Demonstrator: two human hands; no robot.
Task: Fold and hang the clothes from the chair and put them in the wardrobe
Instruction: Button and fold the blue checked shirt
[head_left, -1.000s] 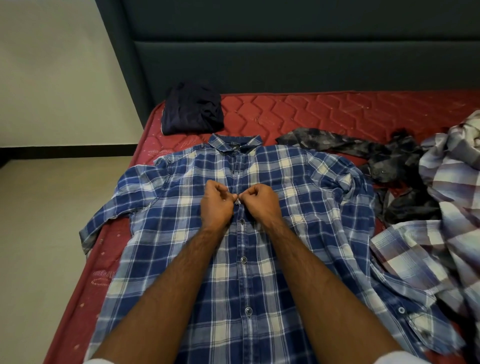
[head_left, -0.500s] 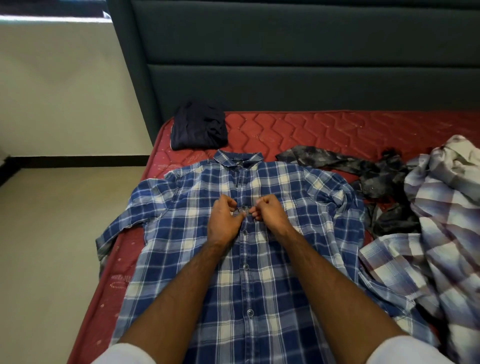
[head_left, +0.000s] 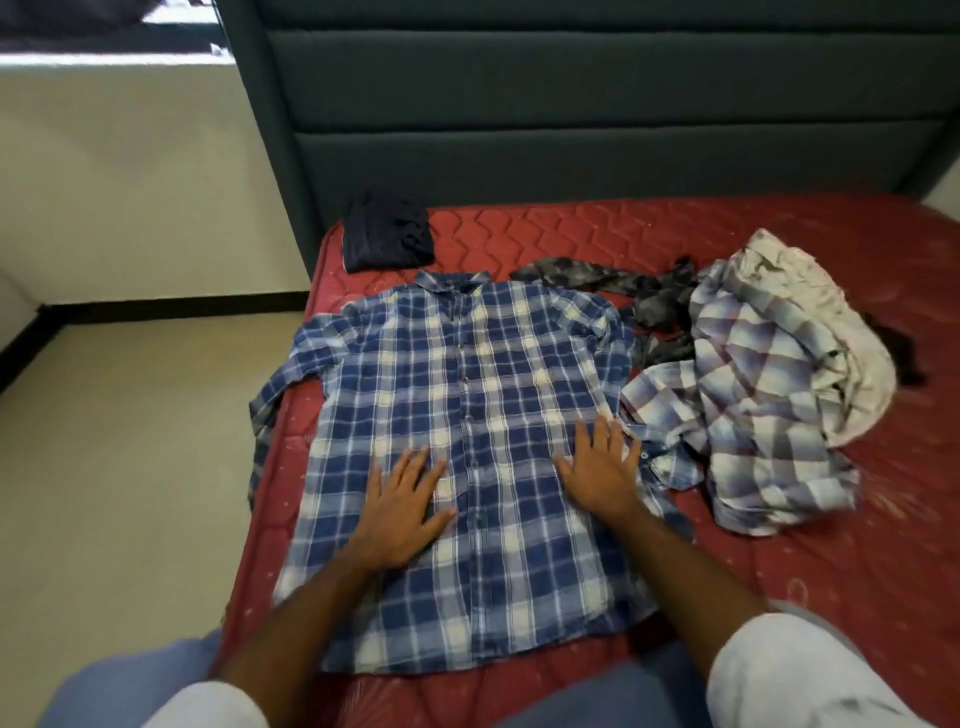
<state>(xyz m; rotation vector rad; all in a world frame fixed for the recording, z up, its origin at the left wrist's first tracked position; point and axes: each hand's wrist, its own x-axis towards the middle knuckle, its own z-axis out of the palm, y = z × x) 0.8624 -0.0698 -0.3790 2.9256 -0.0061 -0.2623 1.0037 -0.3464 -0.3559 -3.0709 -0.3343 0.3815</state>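
so the blue plaid shirt lies buttoned and flat on the bed, collar away from both grips. left hand and right hand press it, fingers spread wide, holding nothing; the right lies nearer a sleeve, just beyond its fingertips.

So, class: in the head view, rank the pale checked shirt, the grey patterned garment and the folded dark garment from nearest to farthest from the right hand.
From the right hand:
1. Pale checked shirt, just to its right.
2. Grey patterned garment, beyond, toward the headboard.
3. Folded dark garment, far left corner.
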